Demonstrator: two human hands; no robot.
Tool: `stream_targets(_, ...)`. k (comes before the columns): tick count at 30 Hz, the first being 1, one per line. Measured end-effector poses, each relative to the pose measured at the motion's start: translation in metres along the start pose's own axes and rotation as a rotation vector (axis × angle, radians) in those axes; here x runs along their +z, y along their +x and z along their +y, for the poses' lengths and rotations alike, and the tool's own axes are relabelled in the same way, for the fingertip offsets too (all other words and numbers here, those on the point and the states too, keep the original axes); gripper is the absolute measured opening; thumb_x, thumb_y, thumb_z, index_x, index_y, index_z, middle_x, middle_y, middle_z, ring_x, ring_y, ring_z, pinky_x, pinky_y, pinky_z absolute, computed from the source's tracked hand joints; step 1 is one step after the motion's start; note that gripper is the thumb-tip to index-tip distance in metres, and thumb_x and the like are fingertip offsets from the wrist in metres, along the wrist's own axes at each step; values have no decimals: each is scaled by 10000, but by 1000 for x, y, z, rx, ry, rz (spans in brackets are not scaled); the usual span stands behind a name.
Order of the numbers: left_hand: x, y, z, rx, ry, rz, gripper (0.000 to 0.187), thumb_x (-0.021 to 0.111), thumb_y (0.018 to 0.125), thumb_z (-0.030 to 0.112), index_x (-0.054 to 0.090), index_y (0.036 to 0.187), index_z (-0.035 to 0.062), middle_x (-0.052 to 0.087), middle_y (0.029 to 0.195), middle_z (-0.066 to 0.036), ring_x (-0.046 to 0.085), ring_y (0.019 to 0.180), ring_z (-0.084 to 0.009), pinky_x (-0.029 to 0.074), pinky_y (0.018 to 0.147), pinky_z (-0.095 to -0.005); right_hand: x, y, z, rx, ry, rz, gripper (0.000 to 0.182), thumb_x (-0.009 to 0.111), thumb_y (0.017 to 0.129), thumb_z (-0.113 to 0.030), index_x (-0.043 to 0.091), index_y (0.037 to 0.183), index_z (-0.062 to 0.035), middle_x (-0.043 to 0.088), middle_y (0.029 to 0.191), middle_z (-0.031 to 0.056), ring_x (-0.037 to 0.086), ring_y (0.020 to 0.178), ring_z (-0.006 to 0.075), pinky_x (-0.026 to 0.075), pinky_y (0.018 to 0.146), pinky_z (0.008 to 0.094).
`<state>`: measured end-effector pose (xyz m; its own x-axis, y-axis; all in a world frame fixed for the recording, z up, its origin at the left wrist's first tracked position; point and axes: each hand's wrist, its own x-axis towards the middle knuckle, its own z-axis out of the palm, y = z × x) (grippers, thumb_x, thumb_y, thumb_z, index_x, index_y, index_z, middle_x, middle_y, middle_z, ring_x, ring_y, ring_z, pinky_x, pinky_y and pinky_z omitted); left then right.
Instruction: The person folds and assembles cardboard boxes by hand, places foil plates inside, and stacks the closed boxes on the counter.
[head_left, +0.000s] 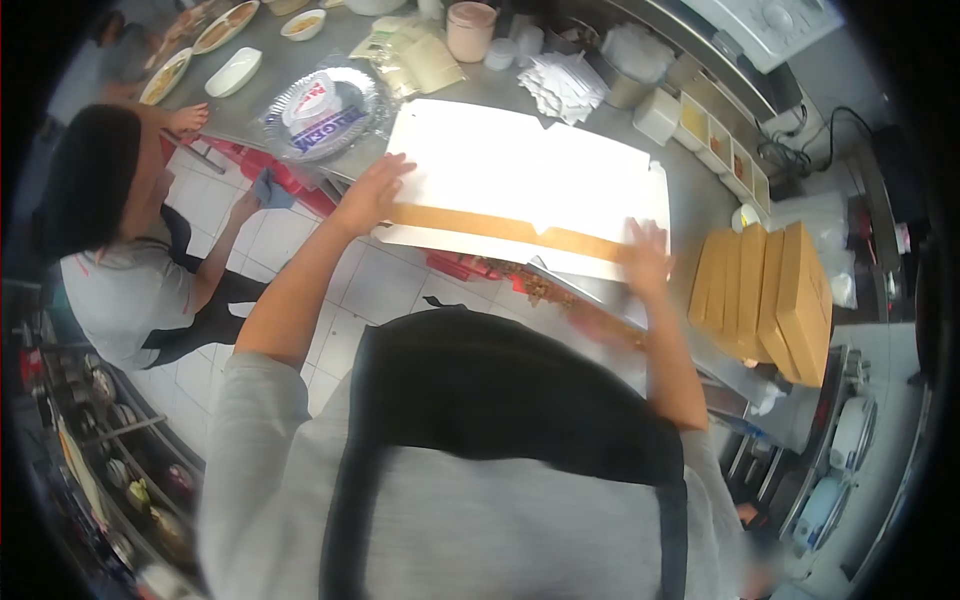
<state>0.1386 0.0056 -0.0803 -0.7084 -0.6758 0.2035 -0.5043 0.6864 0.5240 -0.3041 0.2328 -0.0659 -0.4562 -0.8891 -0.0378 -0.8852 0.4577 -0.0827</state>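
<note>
An unfolded cardboard box (520, 165), white with a brown strip along its near side, lies across the steel counter in front of me. My left hand (375, 195) rests on its left edge with the fingers spread. At the near right corner, my right hand (645, 258) touches the cardboard, fingers apart and slightly blurred. Close to the left hand, a plastic-wrapped pack of foil plates (325, 112) sits on the counter. Folded brown boxes (755, 290) stand in a row to the right of my right hand.
Beyond the cardboard are crumpled white papers (560, 88), a pink tub (470, 32) and bagged flat sheets (408, 52). Sectioned containers (715, 145) line the right side. At left, a co-worker (130, 230) stands holding a blue cloth (270, 190), near several white dishes (233, 72).
</note>
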Motion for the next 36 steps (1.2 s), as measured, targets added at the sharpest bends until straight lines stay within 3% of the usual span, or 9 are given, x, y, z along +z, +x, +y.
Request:
stream_targets(2,-25,-12,2,-62,-157,150,370,441,924,53,596,1246,147,394,1422,-135,446,1262,-331,340,1097,-436,-18,1,-26,-26,-29,145,635,644,812,-238,434,1411,-254,244,1534,126,152,1450,317,135,1077,687)
stream_targets(6,-48,-34,14,-206,-326,125,400,517,804,-69,652,1128,124,517,1255,-129,501,1159,-325,397,1027,-386,-37,9,-148,-580,530,276,314,708,743,-137,684,1053,-91,621,1181,134,574,1102,323,432,981,428)
stream_targets(10,-46,-36,3,-37,-69,76,408,594,780,-45,661,1125,161,511,1265,-111,490,1184,-309,414,1015,-380,-12,1,-260,-902,479,92,271,723,767,-222,693,1007,-101,655,1041,92,573,1035,300,454,875,415)
stream_targets(12,-43,-35,1,-17,-64,43,395,639,787,-4,658,1135,182,500,1276,-100,485,1191,-301,426,998,-372,2,4,-289,-879,312,-54,184,701,778,-211,697,942,-125,652,949,64,582,962,287,455,826,424)
stream_targets(20,-82,5,56,349,-18,-39,237,719,723,87,728,927,206,567,1255,-24,458,1241,-265,308,1068,-420,-71,-8,-236,-995,465,-8,84,658,784,-133,696,857,-148,628,831,18,564,845,249,428,773,386)
stream_targets(23,-77,27,101,583,9,-285,95,719,725,173,714,816,200,644,1060,-9,549,1117,-227,296,1063,-431,-70,-29,-204,-953,407,-8,108,659,775,-120,701,867,-156,618,837,8,555,848,233,409,769,365)
stream_targets(26,-40,54,136,480,125,-683,45,691,750,239,679,757,196,648,875,17,604,949,-200,301,1053,-446,-46,-56,-177,-841,371,3,116,701,767,-160,708,882,-170,609,863,-2,545,864,221,384,779,382)
stream_targets(30,46,53,124,569,60,-439,84,667,772,257,664,831,198,625,791,21,603,868,-193,372,942,-399,-9,-81,-169,-709,423,186,157,759,741,-245,689,846,-152,605,879,-7,538,873,216,364,811,415)
stream_targets(36,36,60,125,525,-34,-404,252,718,734,270,664,951,155,643,966,-21,577,1015,-233,392,899,-386,3,-80,-133,-744,427,271,230,760,741,-293,687,910,-156,586,923,-10,528,915,212,355,876,436)
